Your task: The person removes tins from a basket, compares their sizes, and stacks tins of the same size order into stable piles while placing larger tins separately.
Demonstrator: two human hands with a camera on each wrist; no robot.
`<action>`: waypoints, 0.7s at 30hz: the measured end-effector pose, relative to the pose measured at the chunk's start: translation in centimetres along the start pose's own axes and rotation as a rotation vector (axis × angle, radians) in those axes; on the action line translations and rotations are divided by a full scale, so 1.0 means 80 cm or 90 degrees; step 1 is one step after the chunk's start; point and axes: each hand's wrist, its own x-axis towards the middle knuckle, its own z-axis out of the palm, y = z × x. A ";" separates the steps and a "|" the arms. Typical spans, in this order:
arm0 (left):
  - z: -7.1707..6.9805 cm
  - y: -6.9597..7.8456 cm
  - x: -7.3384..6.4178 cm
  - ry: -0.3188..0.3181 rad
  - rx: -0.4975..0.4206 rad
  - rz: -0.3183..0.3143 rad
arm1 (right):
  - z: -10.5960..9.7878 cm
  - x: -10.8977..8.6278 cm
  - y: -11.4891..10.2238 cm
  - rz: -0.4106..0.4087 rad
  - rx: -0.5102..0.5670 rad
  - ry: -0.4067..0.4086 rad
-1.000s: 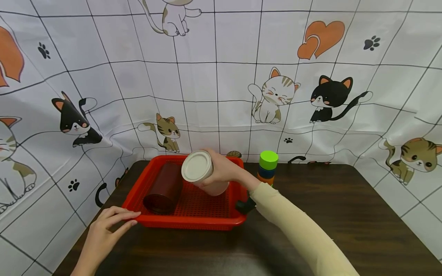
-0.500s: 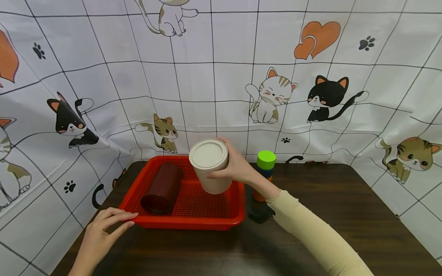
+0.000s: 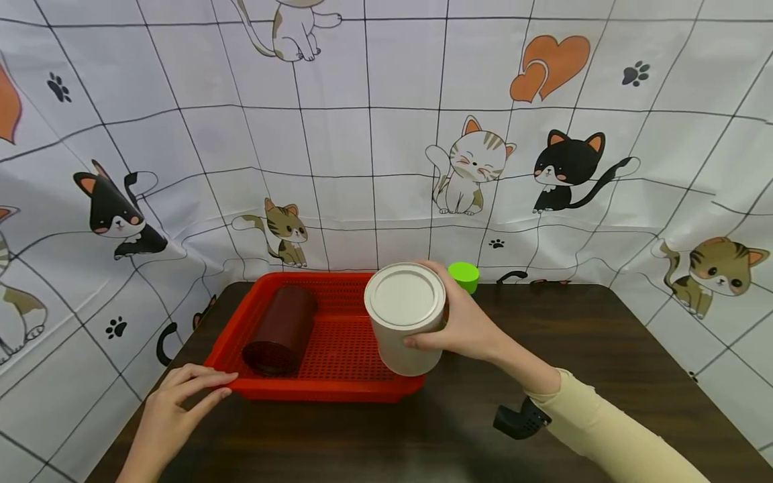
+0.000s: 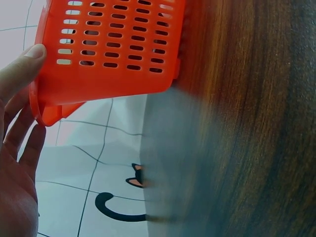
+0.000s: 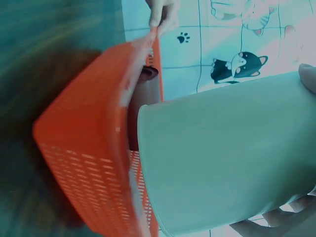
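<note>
My right hand (image 3: 474, 325) grips a white lidded canister (image 3: 406, 298) around its side and holds it tilted over the right end of a red plastic basket (image 3: 320, 389). In the right wrist view the canister (image 5: 222, 153) fills much of the picture, its base towards the basket (image 5: 84, 108). A dark brown cylinder (image 3: 282, 329) lies on its side in the basket's left part. At the near left corner, my left hand (image 3: 172, 406) pinches the basket's rim between thumb and fingers; the left wrist view shows the thumb and fingers on either side of the rim (image 4: 37, 98).
Behind my right hand stands an object with a green top (image 3: 464, 276), mostly hidden. Dark wood table (image 3: 580, 349) spreads to the right and front. A white cat-patterned sheet (image 3: 338, 141) hangs close behind the basket. A black device (image 3: 521, 421) sits at my right wrist.
My right hand has lifted the canister out of the basket's middle and carried it right and nearer to me. The left hand keeps its place on the rim.
</note>
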 end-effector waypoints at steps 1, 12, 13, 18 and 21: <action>0.000 0.000 0.000 0.000 0.000 -0.003 | -0.003 -0.007 -0.001 0.002 0.000 0.004; 0.000 0.001 0.000 -0.007 0.014 -0.018 | -0.040 -0.063 0.002 0.030 -0.040 0.068; -0.001 0.002 -0.001 -0.007 0.015 -0.019 | -0.044 -0.068 0.002 0.034 -0.043 0.070; -0.001 0.003 -0.001 -0.008 0.014 -0.020 | -0.069 -0.091 0.002 0.041 -0.057 0.087; -0.001 0.003 0.000 -0.009 0.019 -0.020 | -0.086 -0.105 0.004 0.041 -0.057 0.113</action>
